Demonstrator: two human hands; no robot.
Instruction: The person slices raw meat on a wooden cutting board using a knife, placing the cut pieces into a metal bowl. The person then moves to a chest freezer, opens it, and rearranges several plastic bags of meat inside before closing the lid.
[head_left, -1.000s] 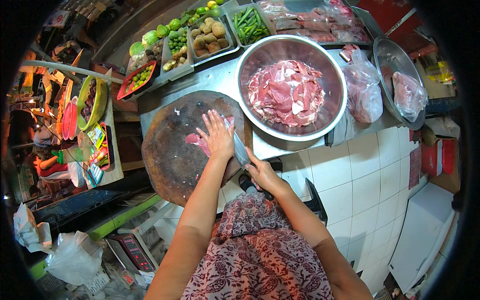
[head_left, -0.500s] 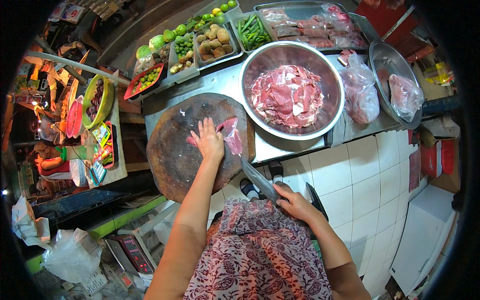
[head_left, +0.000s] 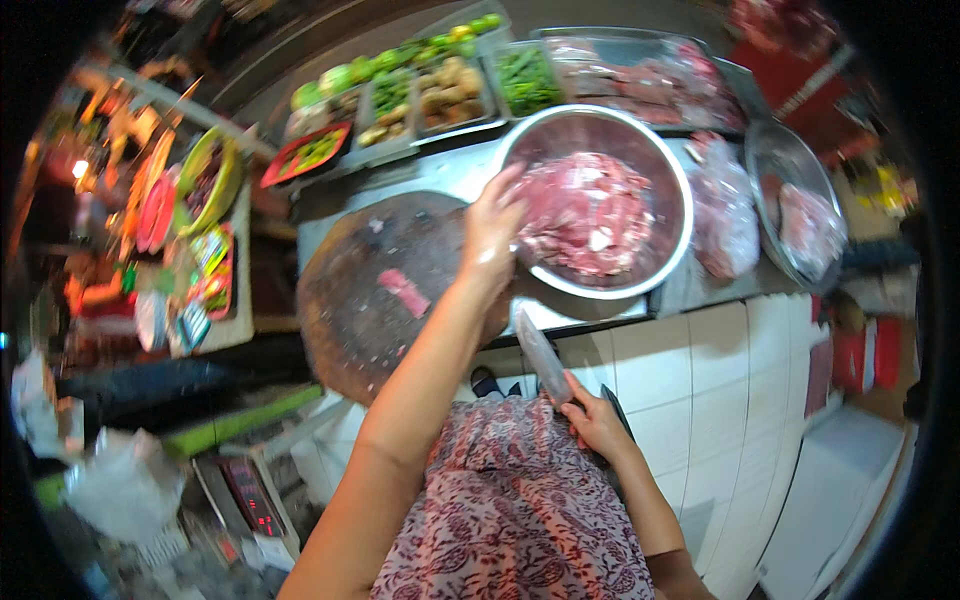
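My left hand (head_left: 496, 212), smeared by motion, reaches over the left rim of the steel bowl (head_left: 687, 215) of pink sliced meat (head_left: 595, 210); whether meat is in its fingers is unclear. On the round, dark chopping block (head_left: 340, 290) below it lies a strip of meat (head_left: 403, 293) with small scraps. My right hand (head_left: 588, 412) grips a cleaver-like knife (head_left: 540, 350), held low off the block's right side, its blade pointing up and away from me.
Vegetable tubs (head_left: 450, 95) and a tray of bagged meat (head_left: 640, 85) line the back. Right are a plastic bag (head_left: 725, 230) and a basin (head_left: 795, 150). A scale (head_left: 240, 495) stands lower left; a side table with a yellow basket (head_left: 225, 170) and an indistinct person (head_left: 100, 295) are left.
My left hand has lifted from the block and moved up to the bowl. The larger meat piece has left the block. The knife has moved off the block, slightly lower.
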